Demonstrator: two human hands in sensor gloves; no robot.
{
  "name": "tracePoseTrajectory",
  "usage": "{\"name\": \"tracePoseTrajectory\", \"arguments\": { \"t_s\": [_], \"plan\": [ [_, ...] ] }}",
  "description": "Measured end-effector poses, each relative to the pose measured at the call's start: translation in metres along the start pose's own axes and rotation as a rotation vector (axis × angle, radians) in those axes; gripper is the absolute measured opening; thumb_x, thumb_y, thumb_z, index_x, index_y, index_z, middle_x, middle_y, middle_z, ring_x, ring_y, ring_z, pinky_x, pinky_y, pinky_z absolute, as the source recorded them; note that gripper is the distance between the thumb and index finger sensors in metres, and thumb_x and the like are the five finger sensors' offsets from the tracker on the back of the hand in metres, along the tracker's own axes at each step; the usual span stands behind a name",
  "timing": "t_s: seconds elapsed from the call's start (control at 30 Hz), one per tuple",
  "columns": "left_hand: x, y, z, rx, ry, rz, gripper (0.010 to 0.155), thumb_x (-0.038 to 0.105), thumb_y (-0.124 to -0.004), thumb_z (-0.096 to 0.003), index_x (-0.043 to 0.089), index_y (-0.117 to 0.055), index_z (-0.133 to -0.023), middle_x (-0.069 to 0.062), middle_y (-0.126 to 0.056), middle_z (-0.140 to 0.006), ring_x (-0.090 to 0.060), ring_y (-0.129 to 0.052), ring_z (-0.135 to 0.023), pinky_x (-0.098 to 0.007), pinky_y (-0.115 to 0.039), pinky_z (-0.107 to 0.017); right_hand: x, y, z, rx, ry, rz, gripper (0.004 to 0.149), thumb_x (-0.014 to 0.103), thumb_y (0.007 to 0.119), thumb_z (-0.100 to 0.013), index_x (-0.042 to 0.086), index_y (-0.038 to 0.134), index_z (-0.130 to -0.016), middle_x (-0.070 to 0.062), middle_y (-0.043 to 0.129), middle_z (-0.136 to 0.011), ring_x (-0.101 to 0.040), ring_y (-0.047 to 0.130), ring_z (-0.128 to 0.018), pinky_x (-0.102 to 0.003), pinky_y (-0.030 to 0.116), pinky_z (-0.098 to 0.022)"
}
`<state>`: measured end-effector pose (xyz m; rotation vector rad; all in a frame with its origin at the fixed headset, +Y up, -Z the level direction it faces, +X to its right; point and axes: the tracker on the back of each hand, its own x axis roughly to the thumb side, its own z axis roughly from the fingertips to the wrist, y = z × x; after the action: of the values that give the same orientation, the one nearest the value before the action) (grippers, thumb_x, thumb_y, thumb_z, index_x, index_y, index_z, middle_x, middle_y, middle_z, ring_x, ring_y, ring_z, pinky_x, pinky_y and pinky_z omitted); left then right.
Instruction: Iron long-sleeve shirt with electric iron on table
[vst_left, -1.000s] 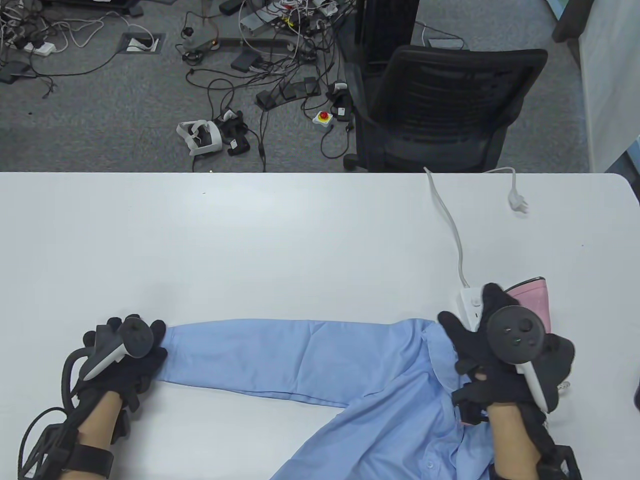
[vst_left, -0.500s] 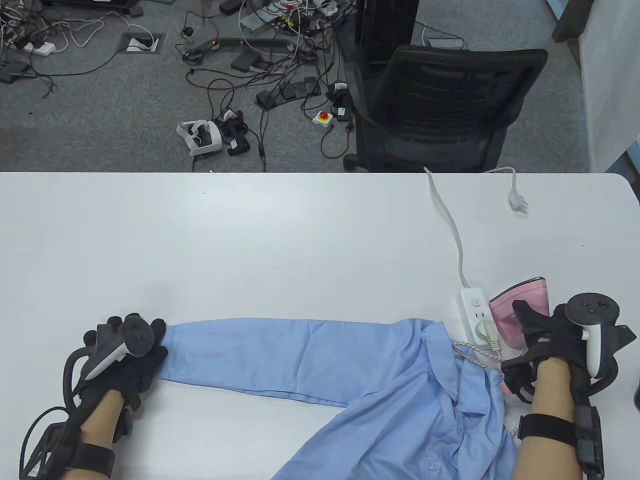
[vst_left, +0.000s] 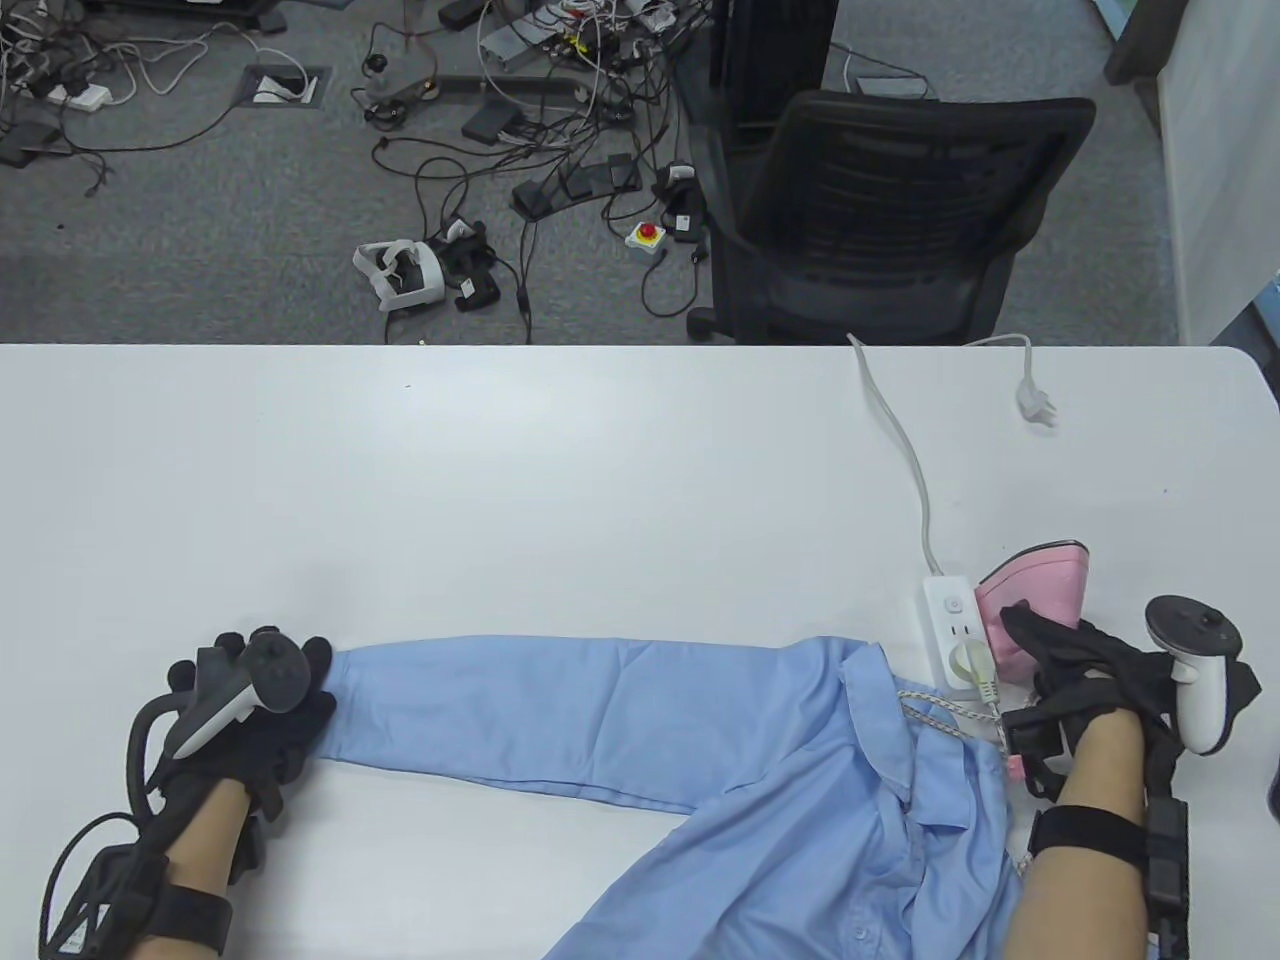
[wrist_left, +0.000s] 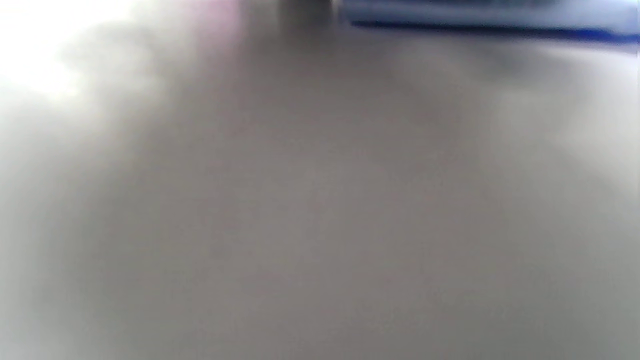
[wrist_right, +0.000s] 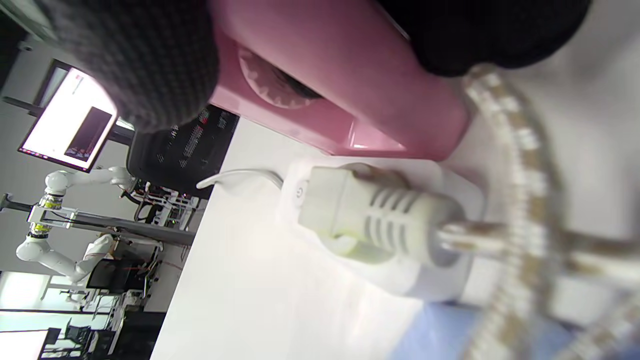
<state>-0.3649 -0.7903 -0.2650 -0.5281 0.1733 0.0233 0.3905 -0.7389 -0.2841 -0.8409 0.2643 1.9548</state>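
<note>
Light-blue long-sleeve cotton shirt (vst_left: 800, 800) spread along the near edge of the white table (vst_left: 500, 480), a gloved hand at each end.

At about eight o'clock the left hand (vst_left: 255, 705) lies on the sleeve cuff; whether its fingers pinch it I cannot tell. The shirt body runs toward five o'clock. At four o'clock a white power strip (vst_left: 955, 630) carries a white plug (wrist_right: 370, 220) with a braided cord (vst_left: 945, 712); just beside it, the right hand (vst_left: 1085, 665) grips the pink plastic electric iron (vst_left: 1030, 590).
</note>
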Motion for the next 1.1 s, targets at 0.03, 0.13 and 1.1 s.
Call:
{"name": "tracePoseTrajectory", "arguments": {
  "t_s": [0.03, 0.13, 1.1],
  "plan": [
    [-0.001, -0.001, 0.0, -0.001, -0.003, 0.01, 0.058, 0.059, -0.048, -0.0526, 0.051, -0.024, -0.105, 0.001, -0.009, -0.121, -0.029, 0.0, -0.107, -0.063, 0.0, -0.068, 0.005, 0.001, 0.002, -0.01, -0.036, -0.016, 0.059, 0.06, 0.085, -0.033, 0.023, 0.076, -0.078, 0.0, 0.066, -0.091, -0.043, 0.069, -0.069, -0.049, 0.069, -0.049],
    [-0.002, -0.001, -0.001, -0.003, -0.008, 0.023, 0.058, 0.06, -0.049, -0.0526, 0.051, -0.024, -0.105, 0.001, -0.008, -0.121, -0.029, 0.0, -0.107, -0.063, 0.0, -0.068, 0.019, -0.003, 0.015, -0.073, -0.119, -0.001, 0.058, 0.06, 0.085, -0.032, 0.023, 0.077, -0.077, 0.001, 0.068, -0.09, -0.044, 0.067, -0.069, -0.049, 0.068, -0.05],
    [-0.002, 0.0, -0.002, -0.02, -0.016, 0.027, 0.058, 0.06, -0.05, -0.053, 0.051, -0.025, -0.105, 0.001, -0.008, -0.121, -0.029, -0.001, -0.107, -0.063, -0.002, -0.069, 0.237, 0.259, 0.28, 0.215, -0.909, 0.157, 0.053, 0.065, 0.078, -0.028, 0.022, 0.087, -0.056, -0.002, 0.093, -0.048, -0.026, 0.096, -0.051, -0.05, 0.074, -0.051]
  ]
}}
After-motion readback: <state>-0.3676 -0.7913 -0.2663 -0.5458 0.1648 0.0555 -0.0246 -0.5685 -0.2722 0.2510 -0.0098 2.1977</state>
